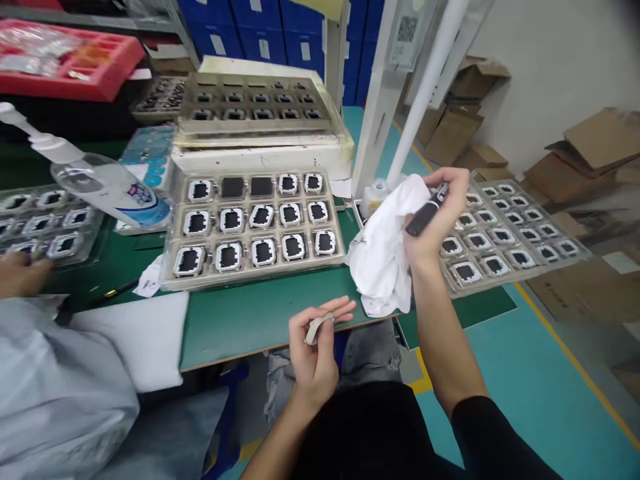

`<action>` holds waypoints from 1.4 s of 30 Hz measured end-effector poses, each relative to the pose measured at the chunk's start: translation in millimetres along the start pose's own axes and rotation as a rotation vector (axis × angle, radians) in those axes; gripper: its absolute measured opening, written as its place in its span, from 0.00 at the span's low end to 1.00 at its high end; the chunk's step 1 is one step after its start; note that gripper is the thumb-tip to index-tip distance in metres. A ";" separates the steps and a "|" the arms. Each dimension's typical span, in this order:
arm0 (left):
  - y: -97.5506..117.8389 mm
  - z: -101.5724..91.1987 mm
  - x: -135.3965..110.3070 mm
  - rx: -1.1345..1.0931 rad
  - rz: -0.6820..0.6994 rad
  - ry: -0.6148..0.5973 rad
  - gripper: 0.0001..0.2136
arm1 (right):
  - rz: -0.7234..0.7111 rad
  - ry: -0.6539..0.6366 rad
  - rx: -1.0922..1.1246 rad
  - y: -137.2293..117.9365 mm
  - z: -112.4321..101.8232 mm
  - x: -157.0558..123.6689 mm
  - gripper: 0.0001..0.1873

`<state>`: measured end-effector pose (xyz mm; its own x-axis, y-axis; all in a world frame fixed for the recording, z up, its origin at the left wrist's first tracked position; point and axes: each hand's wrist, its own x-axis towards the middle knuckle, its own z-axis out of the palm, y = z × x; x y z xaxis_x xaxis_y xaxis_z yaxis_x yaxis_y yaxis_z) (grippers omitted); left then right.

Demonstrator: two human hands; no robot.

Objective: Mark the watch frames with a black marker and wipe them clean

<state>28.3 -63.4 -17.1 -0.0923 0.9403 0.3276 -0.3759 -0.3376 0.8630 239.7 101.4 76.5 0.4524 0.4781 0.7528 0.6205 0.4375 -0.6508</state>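
A small pale frame-shaped part (315,329) is pinched between the thumb and fingers of my left hand (314,367), just off the front edge of the table. My right hand (434,230) is closed around a black marker (425,215), held slantwise. Right beside the marker is a crumpled white cloth (383,250); whether my fingers also grip it, I cannot tell. Ahead of my left hand, a clear plastic tray (255,275) holds several white-rimmed square parts with dark centres. Another such tray (463,288) extends past the table's right side.
At left, a co-worker's hand (23,273) touches parts in another tray (93,250). A pump bottle (107,187) leans nearby. Stacked trays (255,125) rest on a white foam box (265,159). A white post (377,93) rises behind the cloth; cardboard boxes (580,167) stand right.
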 end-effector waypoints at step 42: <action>0.7 -20.1 11.4 0.082 -0.323 -0.169 0.09 | 0.288 -0.205 -0.635 76.2 41.6 44.6 0.23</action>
<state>8.5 -52.1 -20.6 0.1746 0.9808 0.0866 -0.2847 -0.0339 0.9580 280.5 187.7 56.4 0.5632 0.6681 0.4863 0.7755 -0.2241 -0.5902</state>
